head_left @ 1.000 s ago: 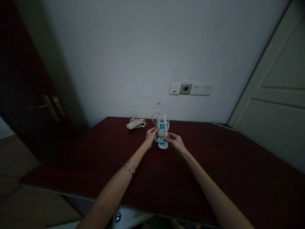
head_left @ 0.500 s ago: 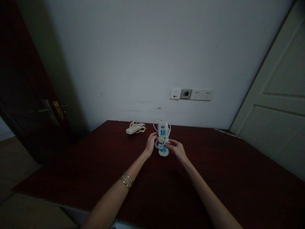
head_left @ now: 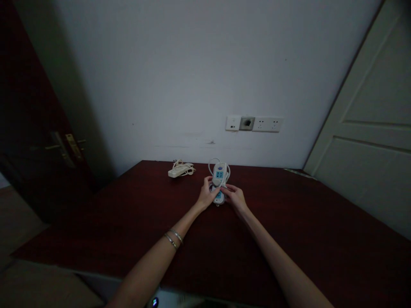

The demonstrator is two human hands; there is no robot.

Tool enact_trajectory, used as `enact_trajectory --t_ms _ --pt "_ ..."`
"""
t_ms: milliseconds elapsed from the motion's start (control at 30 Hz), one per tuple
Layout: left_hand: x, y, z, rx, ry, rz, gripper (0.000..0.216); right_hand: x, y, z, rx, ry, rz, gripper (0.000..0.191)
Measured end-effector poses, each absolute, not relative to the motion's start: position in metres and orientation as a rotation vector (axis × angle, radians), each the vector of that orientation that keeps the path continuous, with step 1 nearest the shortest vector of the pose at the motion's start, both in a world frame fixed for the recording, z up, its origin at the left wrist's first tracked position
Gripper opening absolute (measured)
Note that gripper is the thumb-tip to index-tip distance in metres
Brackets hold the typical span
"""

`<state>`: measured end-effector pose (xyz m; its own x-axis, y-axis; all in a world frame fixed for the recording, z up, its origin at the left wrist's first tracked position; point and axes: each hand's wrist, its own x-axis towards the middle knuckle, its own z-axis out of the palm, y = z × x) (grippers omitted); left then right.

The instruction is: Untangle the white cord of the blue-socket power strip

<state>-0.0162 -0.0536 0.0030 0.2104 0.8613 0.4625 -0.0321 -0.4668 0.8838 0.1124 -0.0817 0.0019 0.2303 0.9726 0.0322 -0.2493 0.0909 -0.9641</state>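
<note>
A white power strip [head_left: 219,168] with blue socket panels lies lengthwise on the dark red table. Its white cord [head_left: 228,173] is looped around it. My left hand [head_left: 206,194] grips the strip's left side, the thumb laid across its middle. From the right, my right hand [head_left: 235,197] holds the cord against the strip, thumb and fingers pinched close to the left thumb. The plug is mostly hidden by the fingers and the cord.
A second white power strip [head_left: 178,170], wrapped in its cord, lies at the back left of the table [head_left: 276,239]. Wall sockets [head_left: 267,124] sit above the table's back edge. A dark door [head_left: 35,128] stands at left, a pale door [head_left: 362,141] at right.
My left thumb has come across onto the middle of the strip and cord. Both hands have closed in nearer to each other. The view has shifted slightly.
</note>
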Motion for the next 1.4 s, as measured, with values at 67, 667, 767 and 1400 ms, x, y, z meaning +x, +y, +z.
enact_trajectory --t_ms 67,667,767,1400 --pt "-0.014 -0.052 -0.001 1.698 0.830 1.436 0.048 0.109 -0.081 0.002 -1.047 -0.876 1.112 0.040" --pt "-0.015 -0.054 -0.001 2.018 1.005 1.758 0.051 0.087 -0.067 0.000 -0.789 -0.948 0.896 0.029" --pt "-0.015 -0.052 -0.001 2.085 1.030 1.848 0.050 0.087 -0.064 -0.002 -0.790 -0.952 0.883 0.029" --pt "-0.031 -0.044 0.006 2.836 1.146 1.647 0.041 0.090 -0.055 -0.014 -0.925 -0.960 0.775 0.029"
